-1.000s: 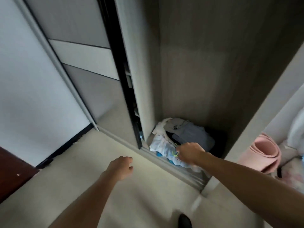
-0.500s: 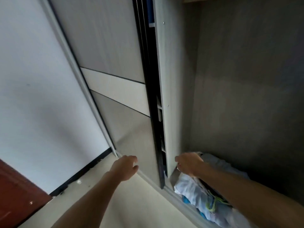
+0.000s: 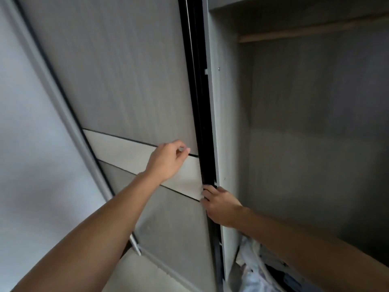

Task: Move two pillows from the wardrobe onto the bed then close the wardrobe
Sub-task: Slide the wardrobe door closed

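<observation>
The grey sliding wardrobe door [image 3: 126,81] fills the left half of the view, with a pale band across its middle. Its black edge [image 3: 202,123] runs top to bottom. My right hand [image 3: 220,204] grips that black edge, fingers curled around it. My left hand [image 3: 168,161] is raised against the door face near the pale band, fingers loosely curled, holding nothing. The open wardrobe compartment [image 3: 315,144] on the right is dark and bare-walled. No pillow is in view.
A pile of white and dark clothes [image 3: 250,268] lies at the bottom of the open compartment. A wooden rail or shelf edge [image 3: 305,34] crosses the top. A white wall [image 3: 31,165] is at the left, pale floor [image 3: 130,277] below.
The view has tilted up from the floor to the door. Both hands rose from near the clothes pile; the right took hold of the door's edge, the left went to the door face.
</observation>
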A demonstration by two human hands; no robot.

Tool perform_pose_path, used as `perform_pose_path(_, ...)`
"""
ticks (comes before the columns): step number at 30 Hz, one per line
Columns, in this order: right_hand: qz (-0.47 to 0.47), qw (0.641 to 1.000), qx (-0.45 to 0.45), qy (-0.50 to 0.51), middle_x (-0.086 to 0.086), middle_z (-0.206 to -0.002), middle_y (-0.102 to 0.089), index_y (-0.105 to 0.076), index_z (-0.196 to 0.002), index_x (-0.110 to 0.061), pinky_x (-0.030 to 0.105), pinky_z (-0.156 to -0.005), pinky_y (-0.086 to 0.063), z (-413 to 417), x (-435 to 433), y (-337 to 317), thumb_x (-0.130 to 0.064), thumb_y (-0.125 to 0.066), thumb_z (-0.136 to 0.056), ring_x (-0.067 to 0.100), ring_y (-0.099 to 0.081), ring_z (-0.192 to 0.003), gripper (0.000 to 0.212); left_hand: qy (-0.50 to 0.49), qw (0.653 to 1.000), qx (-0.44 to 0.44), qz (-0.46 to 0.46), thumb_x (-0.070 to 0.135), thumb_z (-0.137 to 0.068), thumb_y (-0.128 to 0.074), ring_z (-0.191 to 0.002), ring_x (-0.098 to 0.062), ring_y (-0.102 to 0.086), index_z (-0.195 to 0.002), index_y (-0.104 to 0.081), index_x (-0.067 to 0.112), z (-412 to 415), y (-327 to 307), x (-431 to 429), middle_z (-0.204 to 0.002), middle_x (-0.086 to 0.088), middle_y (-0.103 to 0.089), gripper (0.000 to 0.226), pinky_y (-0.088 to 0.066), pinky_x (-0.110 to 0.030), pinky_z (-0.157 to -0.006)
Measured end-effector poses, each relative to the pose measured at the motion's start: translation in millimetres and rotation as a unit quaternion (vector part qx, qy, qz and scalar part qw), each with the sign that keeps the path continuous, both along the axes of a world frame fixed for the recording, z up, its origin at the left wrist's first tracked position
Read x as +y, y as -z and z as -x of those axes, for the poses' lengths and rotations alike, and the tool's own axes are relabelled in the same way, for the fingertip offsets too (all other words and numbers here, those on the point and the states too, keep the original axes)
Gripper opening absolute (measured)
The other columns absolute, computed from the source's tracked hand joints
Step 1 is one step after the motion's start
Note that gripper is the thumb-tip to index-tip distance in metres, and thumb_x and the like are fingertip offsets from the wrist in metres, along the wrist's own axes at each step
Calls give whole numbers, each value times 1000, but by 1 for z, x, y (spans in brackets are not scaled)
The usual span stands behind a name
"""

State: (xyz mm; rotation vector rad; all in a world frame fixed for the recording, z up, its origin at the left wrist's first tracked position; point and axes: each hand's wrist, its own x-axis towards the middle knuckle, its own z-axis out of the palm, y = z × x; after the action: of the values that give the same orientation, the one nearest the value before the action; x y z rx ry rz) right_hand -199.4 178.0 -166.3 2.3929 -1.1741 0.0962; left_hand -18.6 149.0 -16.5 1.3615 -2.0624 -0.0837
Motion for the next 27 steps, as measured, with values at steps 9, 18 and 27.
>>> perform_pose_path(9, -19, 997, 5, 71, 1, -82, -65, -64, -71, -18, 28, -62, -46, -28, -26, 11, -26, -70, -64, 22, -60, -100, 13, 167, 979, 68, 94, 33, -91, -56, -51, -29, -53, -69, -47, 10, 30, -35, -55, -51, -4, -58, 33, -39, -33, -49)
perform_pose_path(18, -34, 991, 2, 132, 0, -78, -61, -59, -71, -18, 28, -55, -39, -36, -18, 15, -23, -72, -61, 20, -58, -95, 16, 201, 969, 53, 135, 31, -92, -56, -58, -37, -58, -72, -50, 5, 31, -36, -57, -60, -13, -64, 33, -49, -46, -54)
perform_pose_path(27, -2, 985, -38, 170, -2, -72, -61, -57, -66, -19, 27, -49, -43, -6, 28, 6, -21, -66, -64, 18, -60, -84, 10, 246, 959, 29, 134, 30, -90, -56, -61, -39, -59, -70, -47, 10, 71, -39, -29, -63, -16, -65, 30, -50, -46, -56)
